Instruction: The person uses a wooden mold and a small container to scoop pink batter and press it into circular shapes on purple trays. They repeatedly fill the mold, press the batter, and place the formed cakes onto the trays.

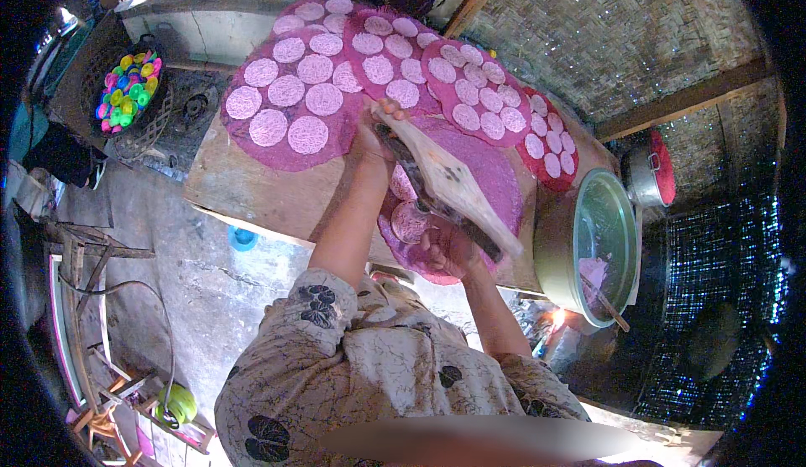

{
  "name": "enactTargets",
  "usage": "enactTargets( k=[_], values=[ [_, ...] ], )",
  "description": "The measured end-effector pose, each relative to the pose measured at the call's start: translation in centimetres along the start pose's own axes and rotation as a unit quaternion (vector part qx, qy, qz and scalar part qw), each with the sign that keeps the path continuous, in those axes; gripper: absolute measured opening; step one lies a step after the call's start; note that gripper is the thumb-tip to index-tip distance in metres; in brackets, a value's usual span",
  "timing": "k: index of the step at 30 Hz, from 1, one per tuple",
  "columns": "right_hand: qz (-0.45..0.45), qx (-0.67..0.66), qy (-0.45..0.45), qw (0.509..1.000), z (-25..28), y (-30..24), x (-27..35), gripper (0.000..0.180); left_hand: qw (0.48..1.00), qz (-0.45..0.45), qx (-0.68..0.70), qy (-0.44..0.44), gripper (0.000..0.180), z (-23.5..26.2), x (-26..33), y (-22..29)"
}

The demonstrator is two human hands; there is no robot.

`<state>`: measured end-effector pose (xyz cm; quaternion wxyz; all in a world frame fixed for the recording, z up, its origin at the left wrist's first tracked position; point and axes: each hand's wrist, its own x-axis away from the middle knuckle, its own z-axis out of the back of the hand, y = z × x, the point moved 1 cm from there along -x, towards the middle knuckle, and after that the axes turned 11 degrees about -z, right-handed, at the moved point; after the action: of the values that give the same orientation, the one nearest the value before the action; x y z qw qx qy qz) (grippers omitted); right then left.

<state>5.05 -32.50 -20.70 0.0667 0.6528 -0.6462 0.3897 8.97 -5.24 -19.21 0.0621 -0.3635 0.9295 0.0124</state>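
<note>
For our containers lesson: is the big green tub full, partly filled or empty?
Partly filled: pink material shows inside the green tub, but much of its inner wall is bare.

Pale, dark-spotted board (449,173), tilted above purple mat (495,165).

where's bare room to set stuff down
Widest bare patch is the near left corner of the table, bordered by the left purple mat and left forearm. A narrow strip lies between the front mat and the green tub. Crowded: the back, under overlapping mats of pale discs, and the middle, under the tilted board.
</note>
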Motion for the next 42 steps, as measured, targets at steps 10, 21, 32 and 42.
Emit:
enactTargets(
  k=[10, 21, 32, 42],
  values=[
    [0.298, 0.695, 0.296, 0.583, 0.5, 0.3, 0.4, 0.079, 0.941, 0.142, 0.164, -0.259, 0.074, -11.4, 0.8, 10.4],
    [0.342, 0.692, 0.335, 0.540, -4.5, 0.0, 1.8, 0.097, 0.831, 0.210, -0.096, -0.506, 0.107, -21.7, 9.9, 17.4],
    [0.274, 0.714, 0.346, 0.544, 1.7, -0.2, 7.3, 0.102, 0.835, 0.207, -0.054, -0.506, 0.108, -21.4, 8.7, 16.9],
    [0.196, 0.506, 0.183, 0.820, -1.5, -1.1, 9.4, 0.087, 0.923, 0.259, 0.041, -0.281, 0.096, -18.0, 4.6, 6.9]
  ],
)
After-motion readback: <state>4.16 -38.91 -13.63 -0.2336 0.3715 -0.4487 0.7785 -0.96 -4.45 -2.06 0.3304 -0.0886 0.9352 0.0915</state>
